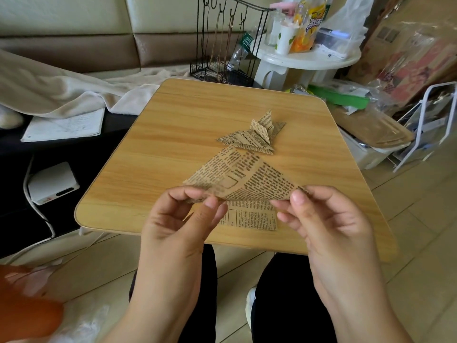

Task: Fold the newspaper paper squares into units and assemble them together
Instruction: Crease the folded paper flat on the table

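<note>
You are part-way through, and nearer the start than the end, as far as this view shows. A little above the middle of the frame, finished folded units point(252, 134) lie on the wooden bench point(153, 134): at least two, overlapping each other, their points sticking out to the left and up to the right. Whether they are already slotted together or only lie one on the other, you cannot tell from here.

The paper you are working on now, a newspaper square point(243, 178) folded over into a triangle, is held up just below those units, in the middle of the frame, its apex pointing away from you. Your left hand point(178, 219) pinches its lower left corner between thumb and fingertips; your right hand point(329, 219) pinches the lower right corner the same way. So each grip is closed on the paper, not loose. The sheet still bows in the middle, so the crease does not look pressed flat yet.

Under your hands, near the bench's lower edge, a flat piece of newspaper point(249, 215) waits unfolded; how many sheets lie there is hidden.

What is left, by my reading: finish this unit, fold the waiting paper, then join the lot.
</note>
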A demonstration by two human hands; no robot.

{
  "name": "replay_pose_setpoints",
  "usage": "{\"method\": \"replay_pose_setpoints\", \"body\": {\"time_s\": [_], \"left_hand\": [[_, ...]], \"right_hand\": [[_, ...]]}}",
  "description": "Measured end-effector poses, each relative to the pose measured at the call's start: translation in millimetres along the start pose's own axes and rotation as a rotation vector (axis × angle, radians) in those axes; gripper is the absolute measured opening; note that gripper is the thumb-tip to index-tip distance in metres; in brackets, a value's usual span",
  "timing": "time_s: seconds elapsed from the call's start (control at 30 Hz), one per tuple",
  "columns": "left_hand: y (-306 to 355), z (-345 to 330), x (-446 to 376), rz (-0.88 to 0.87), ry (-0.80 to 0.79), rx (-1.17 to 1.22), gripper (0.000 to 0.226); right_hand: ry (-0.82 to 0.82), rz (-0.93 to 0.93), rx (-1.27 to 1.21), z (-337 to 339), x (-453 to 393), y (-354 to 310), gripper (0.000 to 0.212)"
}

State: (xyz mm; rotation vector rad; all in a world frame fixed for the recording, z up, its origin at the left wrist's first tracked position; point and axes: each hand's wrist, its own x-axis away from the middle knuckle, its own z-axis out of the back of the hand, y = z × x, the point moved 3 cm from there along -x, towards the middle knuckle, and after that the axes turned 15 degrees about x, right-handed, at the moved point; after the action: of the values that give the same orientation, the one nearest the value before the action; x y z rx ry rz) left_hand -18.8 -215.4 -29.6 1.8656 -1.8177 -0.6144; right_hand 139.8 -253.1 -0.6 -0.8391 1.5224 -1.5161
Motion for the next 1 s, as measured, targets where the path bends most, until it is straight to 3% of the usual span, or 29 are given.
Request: {"method": "replay_pose_setpoints", "body": {"time_s": [0.17,0.37,0.7,0.8,1.0], "left_hand": [[0,-5,2,-0.002,-0.142,-0.109,0.026],[11,-9,4,-0.251,-0.221,-0.389,0.018],[11,-5,16,-0.559,-0.318,-0.731,0.017],[9,-5,17,-0.511,-0.349,-0.696,0.021],[15,-7,3,-0.199,-0.451,-0.541,0.051]], "right_hand": [[-0.057,0.059,0.084,4,-1,0,0.009],[-0.182,0.085,0.169,12,6,-8,0.024],[-0.153,0.097,0.304,16,16,-11,0.027],[-0.181,0.171,0.355,15,16,-9,0.026],[-0.170,0.321,0.333,21,12,-12,0.019]]}}
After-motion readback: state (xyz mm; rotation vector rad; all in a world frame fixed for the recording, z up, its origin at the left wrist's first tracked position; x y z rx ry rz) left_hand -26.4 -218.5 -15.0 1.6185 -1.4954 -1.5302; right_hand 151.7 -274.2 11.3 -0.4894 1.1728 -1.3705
